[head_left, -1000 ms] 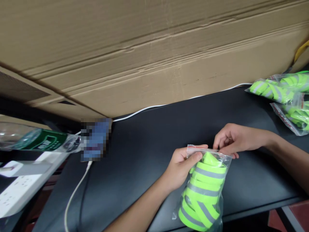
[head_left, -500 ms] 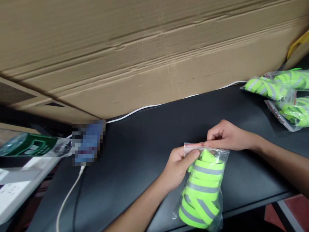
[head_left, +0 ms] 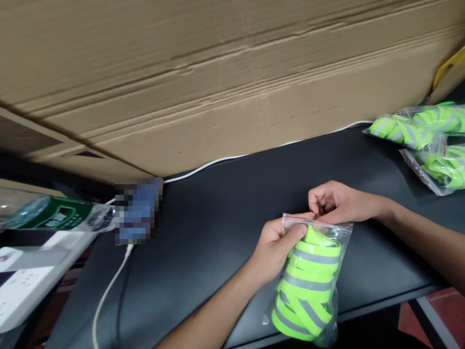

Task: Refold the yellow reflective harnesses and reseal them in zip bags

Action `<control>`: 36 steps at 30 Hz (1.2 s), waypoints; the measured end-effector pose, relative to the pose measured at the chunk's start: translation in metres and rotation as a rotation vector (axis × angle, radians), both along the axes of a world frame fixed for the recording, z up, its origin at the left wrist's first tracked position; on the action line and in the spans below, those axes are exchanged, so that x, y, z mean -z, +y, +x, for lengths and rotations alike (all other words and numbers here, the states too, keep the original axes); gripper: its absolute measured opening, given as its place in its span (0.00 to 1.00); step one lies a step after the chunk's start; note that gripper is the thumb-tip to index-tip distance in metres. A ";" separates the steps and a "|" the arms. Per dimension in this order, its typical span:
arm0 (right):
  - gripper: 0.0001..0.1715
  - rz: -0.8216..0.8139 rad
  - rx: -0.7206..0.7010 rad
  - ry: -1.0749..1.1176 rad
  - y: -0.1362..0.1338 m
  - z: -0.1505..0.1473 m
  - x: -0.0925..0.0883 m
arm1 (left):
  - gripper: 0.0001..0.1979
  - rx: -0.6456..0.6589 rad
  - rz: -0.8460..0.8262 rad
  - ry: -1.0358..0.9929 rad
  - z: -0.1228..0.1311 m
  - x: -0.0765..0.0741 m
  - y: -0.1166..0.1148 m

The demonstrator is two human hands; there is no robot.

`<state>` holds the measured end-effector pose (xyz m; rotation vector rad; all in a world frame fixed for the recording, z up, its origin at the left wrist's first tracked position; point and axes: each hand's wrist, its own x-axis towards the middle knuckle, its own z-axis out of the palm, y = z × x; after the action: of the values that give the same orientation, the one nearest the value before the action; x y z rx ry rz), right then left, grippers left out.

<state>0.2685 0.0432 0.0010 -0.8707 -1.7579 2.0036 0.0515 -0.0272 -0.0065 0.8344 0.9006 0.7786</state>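
I see right hand point(head_left: 334, 206) fingertips pinched on red-lined top edge of bag point(head_left: 308, 286), near its middle. One second ago they sat over right corner; now close to left hand point(head_left: 276, 245). Left hand as before: clamped on bag's upper left, thumb across front. Bag, stuffed with green bands point(head_left: 312, 257), hangs past near edge of desk point(head_left: 225, 228), right of centre.

Desk black. White cable point(head_left: 218, 162) along far edge, under big cardboard box point(head_left: 218, 87). Spare bags point(head_left: 421, 131) far right. Bottle point(head_left: 47, 215), power strip point(head_left: 22, 291) at left.
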 end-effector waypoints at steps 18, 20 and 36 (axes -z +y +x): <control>0.23 -0.109 0.041 -0.093 0.000 0.009 -0.010 | 0.18 -0.287 -0.022 0.104 -0.003 -0.002 0.008; 0.20 -0.122 0.046 -0.070 0.002 0.011 -0.011 | 0.19 -0.319 -0.004 0.082 -0.007 -0.004 0.011; 0.15 -0.002 0.440 0.184 -0.021 -0.015 -0.009 | 0.20 -0.477 -0.021 -0.045 -0.011 -0.010 0.014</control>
<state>0.2537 0.0221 0.0095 -0.9435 -1.3270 1.7330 0.0401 -0.0131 0.0037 0.5848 1.0816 1.1934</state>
